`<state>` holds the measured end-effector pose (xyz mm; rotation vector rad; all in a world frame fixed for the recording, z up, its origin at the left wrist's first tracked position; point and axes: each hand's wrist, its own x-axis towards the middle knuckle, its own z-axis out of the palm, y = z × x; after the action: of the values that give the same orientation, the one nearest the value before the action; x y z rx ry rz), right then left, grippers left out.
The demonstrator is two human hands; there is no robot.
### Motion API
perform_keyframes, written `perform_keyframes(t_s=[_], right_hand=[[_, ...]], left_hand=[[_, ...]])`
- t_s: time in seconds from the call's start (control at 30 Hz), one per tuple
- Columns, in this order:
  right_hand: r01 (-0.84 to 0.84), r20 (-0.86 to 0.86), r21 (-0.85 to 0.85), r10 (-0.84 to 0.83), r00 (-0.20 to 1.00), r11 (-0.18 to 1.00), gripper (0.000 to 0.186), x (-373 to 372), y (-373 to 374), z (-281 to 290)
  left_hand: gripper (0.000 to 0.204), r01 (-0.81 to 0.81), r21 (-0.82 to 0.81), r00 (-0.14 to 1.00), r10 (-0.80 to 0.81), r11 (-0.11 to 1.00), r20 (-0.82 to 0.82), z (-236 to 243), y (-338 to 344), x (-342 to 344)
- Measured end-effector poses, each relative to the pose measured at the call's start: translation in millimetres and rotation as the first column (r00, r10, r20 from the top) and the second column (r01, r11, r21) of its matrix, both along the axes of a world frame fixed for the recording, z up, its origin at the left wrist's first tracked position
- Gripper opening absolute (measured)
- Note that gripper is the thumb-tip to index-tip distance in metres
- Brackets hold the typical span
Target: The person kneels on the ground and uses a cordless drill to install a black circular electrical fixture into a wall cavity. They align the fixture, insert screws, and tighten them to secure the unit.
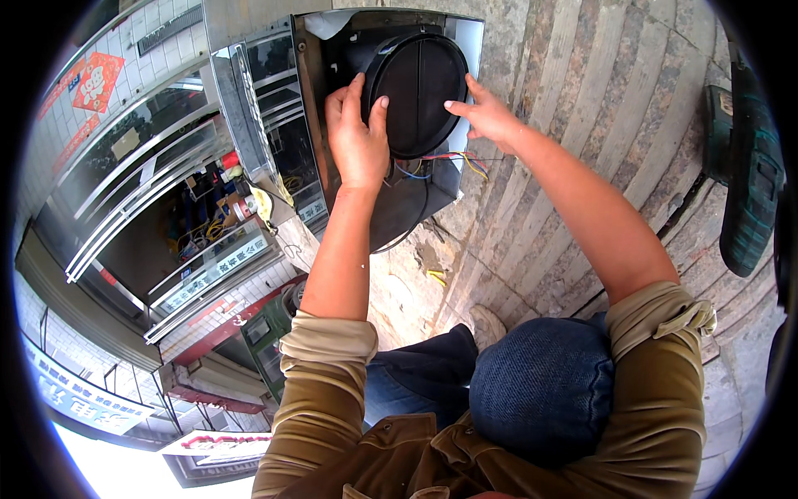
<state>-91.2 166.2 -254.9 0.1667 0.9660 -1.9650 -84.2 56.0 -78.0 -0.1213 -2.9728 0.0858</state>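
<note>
A round black disc-shaped part (pixel 418 96) with a raised rim sits tilted in the opening of a metal box (pixel 447 185). My left hand (pixel 357 133) grips its left edge, thumb and fingertips on the rim. My right hand (pixel 486 116) holds the opposite edge, with the thumb on the black face and a finger at the rim. Below the part, red, blue and yellow wires (pixel 470 162) hang with a black cable (pixel 416 224). What lies behind the disc is mostly hidden.
Small yellow-handled pliers (pixel 435 277) lie on the grooved stone pavement (pixel 565 83) beside my shoe (pixel 486 324). A dark teal-trimmed padded object (pixel 748 208) is at the far right. Leftward stand a tiled storefront with a cluttered doorway (pixel 199 208) and a green object (pixel 266 341) near my left arm.
</note>
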Motion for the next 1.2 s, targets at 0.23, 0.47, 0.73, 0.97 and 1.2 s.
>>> perform_keyframes(t_s=[0.23, 0.47, 0.73, 0.97, 1.2], right_hand=[[0.029, -0.004, -0.001, -0.029, 1.000, 1.000, 0.090, -3, 3, 4], [0.012, -0.069, 0.026, -0.010, 0.998, 1.000, 0.092, -5, 0, 3], [0.017, -0.102, 0.046, -0.012, 0.995, 0.999, 0.078, -8, 2, -2], [-0.017, -0.203, 0.432, 0.116, 0.972, 0.901, 0.054, 1, 7, 22], [0.016, -0.385, 0.416, 0.160, 0.909, 0.909, 0.041, 41, 53, 13]], left_hand=[[0.041, 0.010, 0.009, 1.000, -0.010, 1.000, -0.013, 2, 5, -6], [0.041, -0.012, 0.033, 0.999, 0.013, 0.999, -0.042, 2, 1, -4], [0.074, -0.065, 0.076, 0.995, 0.059, 0.995, 0.080, -3, 13, 79], [0.062, -0.079, 0.166, 0.853, -0.020, 0.983, 0.521, 22, 28, 180], [0.037, -0.202, 0.189, 0.515, -0.060, 0.961, 0.855, 75, -70, 265]])
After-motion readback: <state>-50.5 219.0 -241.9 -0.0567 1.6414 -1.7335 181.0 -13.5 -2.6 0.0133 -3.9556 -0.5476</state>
